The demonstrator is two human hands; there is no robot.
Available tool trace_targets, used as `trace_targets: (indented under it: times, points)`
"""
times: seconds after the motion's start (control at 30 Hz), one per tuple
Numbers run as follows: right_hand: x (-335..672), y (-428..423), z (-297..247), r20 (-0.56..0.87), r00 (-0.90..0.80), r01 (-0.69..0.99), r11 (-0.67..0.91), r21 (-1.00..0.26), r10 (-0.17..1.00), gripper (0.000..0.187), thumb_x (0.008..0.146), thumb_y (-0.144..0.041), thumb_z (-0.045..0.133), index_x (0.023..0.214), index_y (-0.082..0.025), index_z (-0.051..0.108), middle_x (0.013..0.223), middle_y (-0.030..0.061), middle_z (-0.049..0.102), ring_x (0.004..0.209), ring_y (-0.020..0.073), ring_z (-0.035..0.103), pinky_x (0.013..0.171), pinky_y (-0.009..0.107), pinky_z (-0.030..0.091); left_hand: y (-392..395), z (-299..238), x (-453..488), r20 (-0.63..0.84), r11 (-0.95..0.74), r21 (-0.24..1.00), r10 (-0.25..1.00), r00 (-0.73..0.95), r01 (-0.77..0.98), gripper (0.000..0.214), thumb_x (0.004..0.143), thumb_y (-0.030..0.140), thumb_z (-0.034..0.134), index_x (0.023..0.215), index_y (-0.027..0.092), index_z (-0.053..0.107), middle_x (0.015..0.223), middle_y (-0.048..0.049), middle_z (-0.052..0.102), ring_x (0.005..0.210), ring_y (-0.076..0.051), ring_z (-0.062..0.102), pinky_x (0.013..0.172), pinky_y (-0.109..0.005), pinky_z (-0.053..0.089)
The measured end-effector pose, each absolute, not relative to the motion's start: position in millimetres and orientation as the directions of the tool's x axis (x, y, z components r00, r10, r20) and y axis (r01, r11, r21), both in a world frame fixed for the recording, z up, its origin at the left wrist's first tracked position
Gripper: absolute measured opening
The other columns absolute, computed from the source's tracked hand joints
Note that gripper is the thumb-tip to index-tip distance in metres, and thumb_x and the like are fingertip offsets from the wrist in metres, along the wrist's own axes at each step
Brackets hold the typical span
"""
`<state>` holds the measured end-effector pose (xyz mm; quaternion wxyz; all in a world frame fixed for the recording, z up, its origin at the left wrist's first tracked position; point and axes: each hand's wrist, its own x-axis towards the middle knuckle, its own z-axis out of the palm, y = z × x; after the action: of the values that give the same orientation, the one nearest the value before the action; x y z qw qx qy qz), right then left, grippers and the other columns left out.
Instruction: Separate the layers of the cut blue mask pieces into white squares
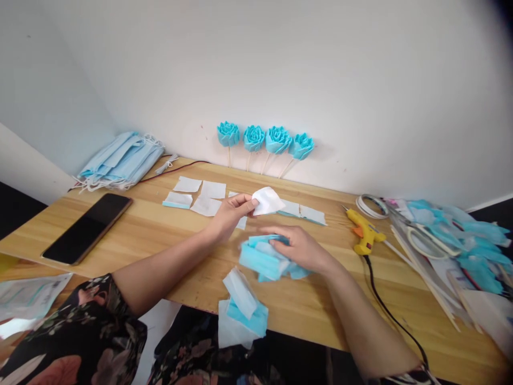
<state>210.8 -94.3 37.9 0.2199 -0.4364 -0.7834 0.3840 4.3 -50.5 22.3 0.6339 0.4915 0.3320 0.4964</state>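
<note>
My left hand (231,214) pinches a small white piece of mask fabric (267,201) and holds it just above the wooden table (160,235). My right hand (298,247) rests with curled fingers on a bundle of blue mask pieces (262,260) lying on the table and grips it. Behind my hands, a row of white cut squares (206,198) lies flat on the wood. More blue and white pieces (241,307) hang over the table's near edge.
Four blue fabric roses on sticks (264,141) lean on the wall. A stack of face masks (120,160) and a black phone (88,227) lie left. A yellow glue gun (364,232), scissors (425,240), skewers and blue scraps (473,240) lie right.
</note>
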Motion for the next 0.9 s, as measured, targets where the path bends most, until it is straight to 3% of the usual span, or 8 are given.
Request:
trace_targets:
  times: [0.1,0.2,0.33,0.47,0.53,0.67,0.77,0.9]
  points:
    - [221.7,-96.3,49.6,-0.078,-0.586,0.571,0.343,-0.746,0.806,0.034,0.086,-0.019,0.058,0.114,-0.032,0.073,0.115,0.0003,0.075,0.104,0.0232,0.071,0.092,0.039,0.055,-50.5,20.9,4.5,0.044,0.051,0.954,0.952,0.303,-0.296,0.033,0.081,0.046,0.070,0.072,0.015,0.064,0.068,0.0002,0.061,0.068,-0.011,0.054,0.072,-0.025,0.043]
    - [229.8,-96.0,57.4,-0.116,-0.625,0.549,0.328,-0.769,0.772,0.024,0.086,-0.034,0.063,0.107,-0.031,0.076,0.114,0.0014,0.075,0.103,0.0246,0.071,0.089,0.039,0.056,-51.7,21.4,5.0,0.039,0.056,0.952,0.953,0.302,-0.300,0.032,0.081,0.046,0.070,0.073,0.015,0.064,0.068,0.0003,0.060,0.068,-0.011,0.054,0.072,-0.025,0.043]
    - [226.7,-93.2,53.9,0.026,-0.434,0.485,0.258,-0.836,0.900,0.038,0.091,-0.054,0.054,0.108,-0.026,0.075,0.115,0.0057,0.074,0.107,0.0271,0.068,0.091,0.041,0.053,-56.1,27.1,6.6,0.054,0.028,0.963,0.955,0.292,-0.268,0.031,0.077,0.044,0.073,0.075,0.014,0.066,0.067,0.0011,0.059,0.065,-0.009,0.051,0.067,-0.023,0.041]
    - [214.5,-92.1,43.1,0.094,-0.288,0.242,0.168,-0.956,0.953,0.054,0.089,-0.066,0.048,0.111,-0.024,0.073,0.107,0.0063,0.075,0.100,0.0259,0.069,0.088,0.038,0.054,-60.4,32.0,8.7,0.080,-0.028,0.983,0.955,0.287,-0.183,0.032,0.074,0.046,0.074,0.075,0.014,0.066,0.069,0.0004,0.060,0.064,-0.010,0.050,0.062,-0.023,0.039]
    - [208.3,-92.7,39.7,0.073,-0.255,0.153,0.115,-0.981,0.964,0.051,0.087,-0.065,0.052,0.110,-0.023,0.072,0.107,0.0055,0.074,0.099,0.0248,0.068,0.087,0.036,0.054,-61.6,32.2,9.5,0.115,-0.080,0.989,0.951,0.288,-0.127,0.031,0.075,0.044,0.073,0.075,0.014,0.066,0.070,-0.0002,0.062,0.064,-0.011,0.051,0.063,-0.023,0.039]
    - [200.4,-93.5,37.0,0.029,-0.119,0.172,0.050,-0.984,0.992,0.035,0.077,-0.053,0.071,0.091,-0.021,0.072,0.089,0.0026,0.073,0.085,0.0210,0.066,0.078,0.032,0.052,-62.5,31.5,9.7,0.178,-0.196,0.980,0.945,0.273,0.039,0.024,0.078,0.038,0.068,0.073,0.015,0.067,0.069,-0.0010,0.064,0.065,-0.011,0.051,0.063,-0.024,0.039]
    - [200.4,-92.4,35.9,0.066,-0.005,0.185,0.066,-0.980,0.998,0.029,0.077,-0.049,0.072,0.080,-0.020,0.069,0.077,0.0007,0.068,0.075,0.0174,0.062,0.071,0.029,0.050,-62.6,31.7,9.6,0.199,-0.233,0.968,0.941,0.272,0.095,0.025,0.079,0.038,0.066,0.070,0.015,0.066,0.067,-0.0008,0.063,0.063,-0.011,0.050,0.060,-0.023,0.038]
    - [203.2,-91.1,36.0,0.132,0.075,0.168,0.118,-0.979,0.988,0.026,0.079,-0.046,0.070,0.081,-0.021,0.068,0.078,0.0004,0.068,0.073,0.0158,0.061,0.070,0.028,0.050,-62.3,33.3,10.0,0.199,-0.241,0.964,0.933,0.301,0.111,0.027,0.078,0.040,0.066,0.066,0.015,0.063,0.064,-0.0003,0.061,0.062,-0.011,0.049,0.059,-0.023,0.037]
